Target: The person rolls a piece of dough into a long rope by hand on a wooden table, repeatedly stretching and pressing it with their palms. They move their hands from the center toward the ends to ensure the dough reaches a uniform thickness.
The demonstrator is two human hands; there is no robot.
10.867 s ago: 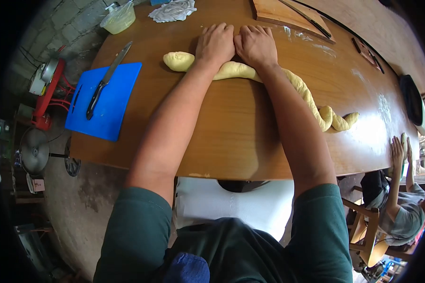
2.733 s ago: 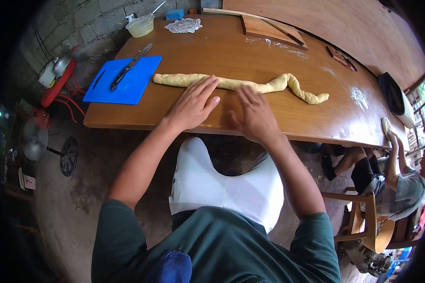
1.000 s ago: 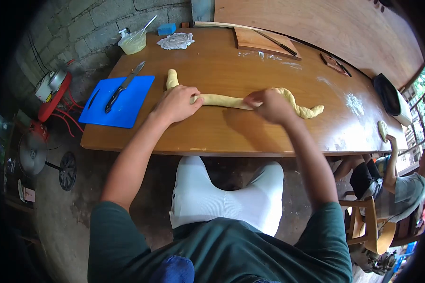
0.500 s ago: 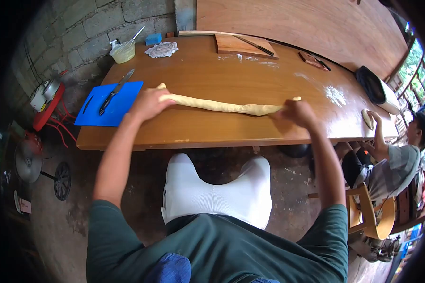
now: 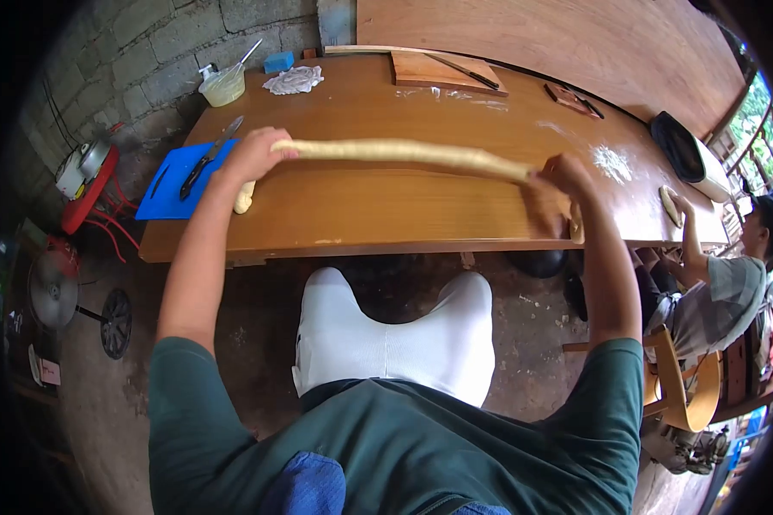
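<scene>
Dough (image 5: 395, 151), pale yellow and rolled into one long thin rope, hangs stretched above the near half of the wooden table (image 5: 404, 210), running nearly level from the left hand (image 5: 253, 154) to the right hand (image 5: 558, 176). The rope is fairly even in thickness along the span, a little thicker toward the right, and a short tail droops from each fist: one below the left hand near the table's near left corner, one below the right hand close to the near edge. Both hands are closed around the rope, fingers curled over it, lifting it clear of the wood. By the left edge lies a blue cutting board (image 5: 170, 184) with a black-handled knife (image 5: 208, 156) across it. At the far left corner stand a pale tub (image 5: 222, 84) with a utensil in it, a small blue block (image 5: 277, 62) and a crumpled white cloth (image 5: 292, 81). A wooden board (image 5: 434, 70) sits at the far edge, and patches of flour (image 5: 610, 160) dust the right part of the top. Farther right another person (image 5: 713, 283) sits on a wooden chair, one hand on what seems to be a small flat piece of dough (image 5: 666, 204). A grey block wall rises behind the left corner, and the floor below is bare concrete.
</scene>
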